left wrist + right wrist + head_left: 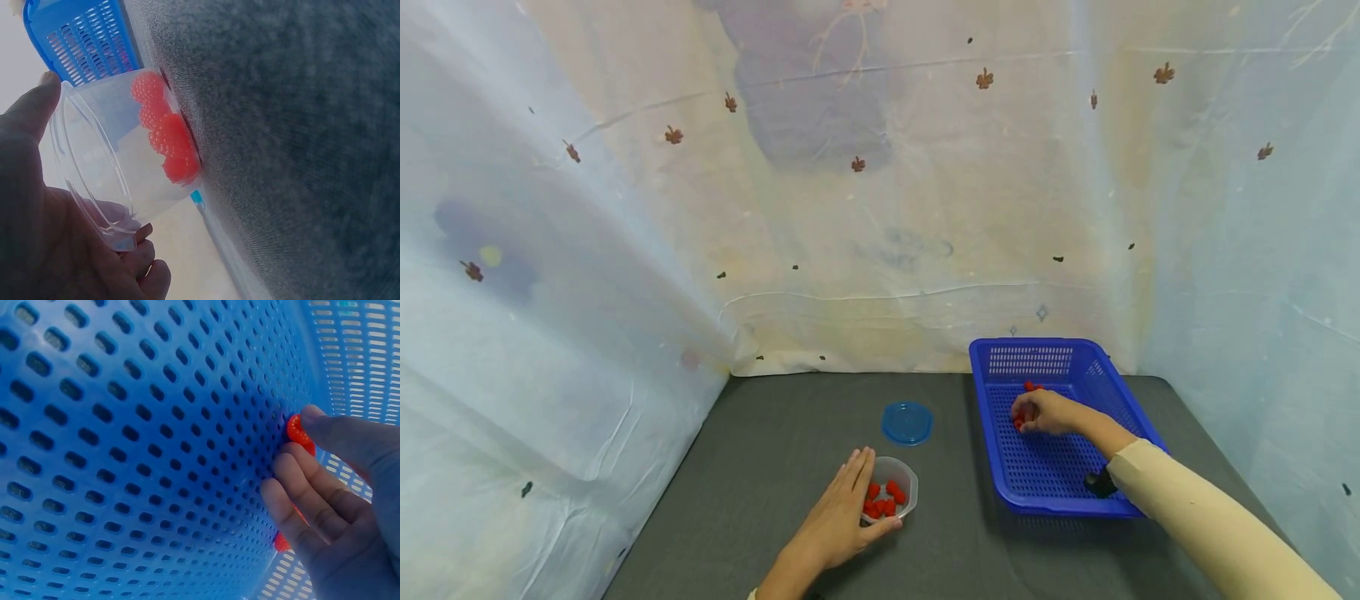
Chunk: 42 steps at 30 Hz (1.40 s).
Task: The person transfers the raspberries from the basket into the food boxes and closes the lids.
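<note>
My left hand (838, 514) holds a clear plastic container (106, 119) standing on the grey cloth, thumb on one side and fingers on the other. Several red raspberries (169, 134) lie at the container's bottom. Inside the blue perforated basket (1011, 492), my right hand (1048, 412) reaches down to the floor. Its thumb and fingertips pinch a red raspberry (299, 432), partly hidden by the fingers. Another raspberry (283, 542) shows below the fingers in the right wrist view. Farther back in the basket, more red raspberries (1030, 386) lie beyond the hand.
A round blue lid (907, 423) lies flat on the grey tabletop (760, 467), behind the container and left of the basket. Pale patterned sheets (887, 217) hang around the back and sides. A dark wrist strap (1101, 482) sits at the right sleeve, over the basket.
</note>
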Motion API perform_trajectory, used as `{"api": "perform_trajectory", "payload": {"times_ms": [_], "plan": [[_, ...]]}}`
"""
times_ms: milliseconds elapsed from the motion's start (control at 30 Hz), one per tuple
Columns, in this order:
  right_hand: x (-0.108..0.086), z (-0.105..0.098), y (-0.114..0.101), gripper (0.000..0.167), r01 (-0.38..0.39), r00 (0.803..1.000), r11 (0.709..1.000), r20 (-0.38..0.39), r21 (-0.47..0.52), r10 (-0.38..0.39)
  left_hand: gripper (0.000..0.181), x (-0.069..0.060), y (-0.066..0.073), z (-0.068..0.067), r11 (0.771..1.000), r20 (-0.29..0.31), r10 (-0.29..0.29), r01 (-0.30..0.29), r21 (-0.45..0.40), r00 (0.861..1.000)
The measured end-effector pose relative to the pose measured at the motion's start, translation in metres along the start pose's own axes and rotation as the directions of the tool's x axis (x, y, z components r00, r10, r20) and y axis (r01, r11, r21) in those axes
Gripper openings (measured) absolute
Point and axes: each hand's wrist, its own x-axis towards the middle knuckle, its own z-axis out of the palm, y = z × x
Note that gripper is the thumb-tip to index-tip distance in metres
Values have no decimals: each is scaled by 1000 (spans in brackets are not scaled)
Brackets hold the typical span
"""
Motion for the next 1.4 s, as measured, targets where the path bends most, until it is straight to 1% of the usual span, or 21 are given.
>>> {"api": "perform_trajectory", "payload": {"times_ms": [133,200,367,667,767,1000,1133,1400], "plan": [[-1,1,0,18,-21,1000,1000,7,-18,22,111,0,-1,0,1000,-1,1,-1,2,1000],[-1,1,0,17,-19,1000,1000,7,-25,19,111,0,-1,0,1000,1,-1,1,5,1000],[-3,1,-3,12,-28,999,1000,16,-3,28,111,-1,0,0,1000,4,-1,1,-1,1000],[-4,0,-6,13,-38,999,999,22,13,38,111,0,0,0,1000,-3,-4,4,-1,1000],[-4,-1,-6,12,-31,999,999,18,25,31,111,0,0,0,1000,-6,-2,2,2,1000],[-2,-2,-6,7,-12,999,999,-29,30,13,111,-2,0,0,1000,-17,17,-17,9,1000],[-2,-4,-7,6,13,999,1000,-53,21,-12,111,-2,0,1,1000,-11,11,-11,7,1000],[1,-10,-12,7,57,989,998,-139,15,-55,112,-1,-1,1,1000,-3,13,-13,10,1000]]}}
